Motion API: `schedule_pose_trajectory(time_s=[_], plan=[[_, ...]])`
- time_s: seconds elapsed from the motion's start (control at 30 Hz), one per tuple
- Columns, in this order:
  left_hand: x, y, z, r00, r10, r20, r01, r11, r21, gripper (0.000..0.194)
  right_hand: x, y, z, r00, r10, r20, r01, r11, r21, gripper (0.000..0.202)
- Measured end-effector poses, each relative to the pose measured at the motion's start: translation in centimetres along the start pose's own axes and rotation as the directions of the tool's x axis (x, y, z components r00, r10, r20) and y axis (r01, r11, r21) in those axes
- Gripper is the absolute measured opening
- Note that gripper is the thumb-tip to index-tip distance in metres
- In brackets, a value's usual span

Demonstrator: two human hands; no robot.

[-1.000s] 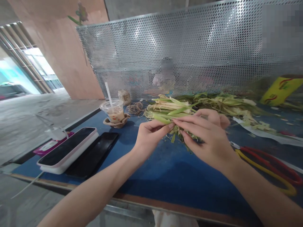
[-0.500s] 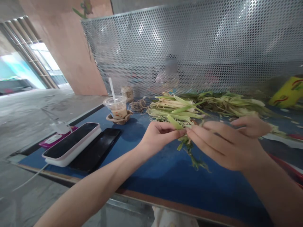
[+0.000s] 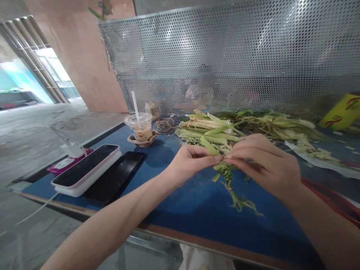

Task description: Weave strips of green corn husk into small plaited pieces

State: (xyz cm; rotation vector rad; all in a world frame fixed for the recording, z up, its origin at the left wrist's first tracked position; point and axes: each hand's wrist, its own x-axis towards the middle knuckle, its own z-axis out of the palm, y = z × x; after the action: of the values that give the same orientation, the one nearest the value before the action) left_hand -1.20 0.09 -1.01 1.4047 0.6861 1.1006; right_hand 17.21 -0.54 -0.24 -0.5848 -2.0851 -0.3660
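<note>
two bare hands meet over the middle of a blue-topped table [image 3: 185, 217] with a worn brown strip along its near edge. the left hand [image 3: 194, 162] pinches the upper end of a green leaf braid [image 3: 227, 175] between thumb and fingers; the right hand [image 3: 266, 163] is closed at the same spot, thumb and fingertips drawn together on it. the braid's loose tail points toward the near edge; whether it touches the tabletop i cannot tell.

at the far edge stands a perforated metal panel [image 3: 174, 45], a blurred person's shape visible at it. beyond the left edge are grey floor [image 3: 19, 140], a pinkish wall [image 3: 75, 48] and a slatted frame [image 3: 29, 50] beside a bright opening.

along the far edge lie pale stalks [image 3: 205, 129] and a heap of husks [image 3: 275, 125]. near the far left corner are a twine coil [image 3: 165, 126] and a plastic cup [image 3: 139, 125]; toward the near left corner, a black phone [image 3: 116, 176] and a white-cased device [image 3: 87, 167].

a yellow packet [image 3: 341, 112] by the right edge has red and dark printing, the cup small orange marks, a purple item [image 3: 60, 167] at the left edge a white patch; all are too blurred to read.
</note>
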Motion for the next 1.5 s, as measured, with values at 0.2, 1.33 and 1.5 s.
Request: schedule_pose_trajectory(time_s=[0.2,1.33,1.5], plan=[[-0.1,0.3,0.3,0.991,0.106,-0.085,-0.096,0.989,0.115,0.015,0.0,-0.6,0.3,0.989,0.143,-0.036,-0.140,0.988,0.068,0.014],[-0.1,-0.2,0.0,0.997,0.048,-0.060,-0.036,0.982,0.187,0.020,-0.2,-0.9,0.4,0.972,0.151,0.181,-0.161,0.986,0.039,0.011],[-0.1,-0.4,-0.1,0.997,0.081,0.009,-0.081,0.963,0.255,0.020,-0.3,-1.3,0.2,0.947,0.248,0.205,-0.282,0.946,0.159,0.024]])
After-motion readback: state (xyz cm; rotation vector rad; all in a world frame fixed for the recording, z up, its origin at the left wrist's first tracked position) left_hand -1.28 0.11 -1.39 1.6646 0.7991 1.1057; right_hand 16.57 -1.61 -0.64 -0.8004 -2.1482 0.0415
